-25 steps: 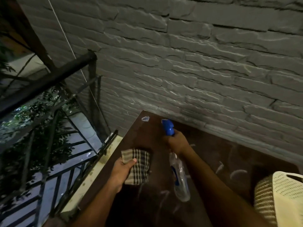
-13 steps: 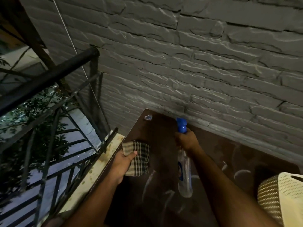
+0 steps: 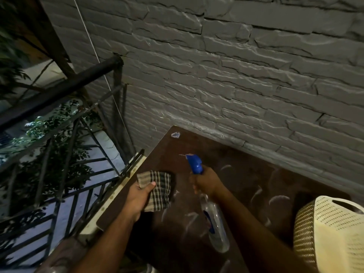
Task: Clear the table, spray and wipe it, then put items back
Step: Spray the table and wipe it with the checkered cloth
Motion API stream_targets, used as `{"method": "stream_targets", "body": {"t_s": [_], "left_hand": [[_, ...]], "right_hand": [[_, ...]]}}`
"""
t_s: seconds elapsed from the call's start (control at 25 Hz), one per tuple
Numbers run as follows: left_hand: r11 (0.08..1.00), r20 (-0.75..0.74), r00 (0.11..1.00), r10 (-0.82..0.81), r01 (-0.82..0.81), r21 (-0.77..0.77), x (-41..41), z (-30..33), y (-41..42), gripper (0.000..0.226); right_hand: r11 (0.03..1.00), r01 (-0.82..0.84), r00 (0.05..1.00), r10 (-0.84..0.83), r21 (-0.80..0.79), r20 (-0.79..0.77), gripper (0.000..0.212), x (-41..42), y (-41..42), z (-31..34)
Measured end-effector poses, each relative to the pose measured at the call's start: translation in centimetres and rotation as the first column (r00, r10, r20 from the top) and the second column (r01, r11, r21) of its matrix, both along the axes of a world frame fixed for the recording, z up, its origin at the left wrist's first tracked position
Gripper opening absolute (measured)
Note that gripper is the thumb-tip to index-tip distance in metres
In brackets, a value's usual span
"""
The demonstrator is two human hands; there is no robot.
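Right hand (image 3: 206, 181) grips clear spray bottle with blue trigger head (image 3: 213, 223), nozzle aimed over dark brown tabletop (image 3: 246, 174) to wet it; left hand (image 3: 140, 196) clutches checked cloth (image 3: 159, 189), ready for wiping.

Hands: two, left (image 3: 140, 198) and right (image 3: 206, 182)
Spray bottle (image 3: 215, 229): one, centre of frame
Checked cloth (image 3: 159, 191): one, left of centre
Bench (image 3: 246, 180): one, lower centre
Perforated basket (image 3: 332, 233): one, lower right corner
Small wrapper (image 3: 175, 134): one, at the bench's far corner
Metal railing (image 3: 65, 89): one, left side
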State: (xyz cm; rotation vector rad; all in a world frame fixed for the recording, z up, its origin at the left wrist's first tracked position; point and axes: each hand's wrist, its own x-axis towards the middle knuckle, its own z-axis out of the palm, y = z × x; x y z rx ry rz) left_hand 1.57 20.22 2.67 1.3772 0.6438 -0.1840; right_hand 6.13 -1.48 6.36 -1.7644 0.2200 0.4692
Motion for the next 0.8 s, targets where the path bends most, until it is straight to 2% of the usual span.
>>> {"method": "stream_targets", "body": {"t_s": [0.12, 0.24, 0.32, 0.4, 0.48, 0.52, 0.6, 0.8], "left_hand": [[0.999, 0.006, 0.999, 0.034, -0.034, 0.035, -1.9, -0.1, -0.4, 0.022], [0.997, 0.016, 0.999, 0.048, -0.049, 0.054, -3.6, 0.0, -1.3, 0.021], [0.997, 0.028, 0.998, 0.051, -0.052, 0.051, -4.5, 0.0, -1.8, 0.025], [0.997, 0.042, 0.998, 0.046, -0.048, 0.057, -5.3, 0.1, -2.1, 0.027], [0.996, 0.039, 0.998, 0.054, -0.056, 0.067, -6.0, 0.2, -2.2, 0.025], [0.995, 0.034, 0.997, 0.064, -0.066, 0.068, -6.4, 0.3, -2.2, 0.023], [0.993, 0.020, 0.995, 0.096, -0.097, 0.068, -7.3, 0.2, -1.8, 0.019], [0.982, -0.047, 0.984, 0.174, -0.171, 0.077, -9.9, -1.3, -0.4, 0.012]], "right_hand": [[0.982, 0.147, 0.989, -0.143, -0.122, 0.037, 0.044, -1.0, -3.6, -0.8], [0.956, 0.246, 0.969, -0.247, -0.159, 0.018, 0.031, -2.3, -6.0, -1.6], [0.964, 0.197, 0.980, -0.194, -0.178, 0.031, 0.016, -3.9, -5.7, -1.0], [0.994, 0.038, 0.999, -0.040, -0.103, -0.010, 0.012, -6.0, -4.1, 0.0], [0.989, -0.135, 0.990, 0.132, -0.067, -0.043, 0.016, -7.6, -2.1, 0.1], [0.978, -0.192, 0.981, 0.190, -0.079, -0.029, 0.027, -8.2, -1.3, 0.0], [0.977, -0.206, 0.978, 0.206, -0.043, -0.009, 0.040, -8.6, -0.3, -0.2], [0.995, -0.095, 0.995, 0.094, -0.014, -0.013, 0.021, -8.4, -1.2, 0.0]]}}
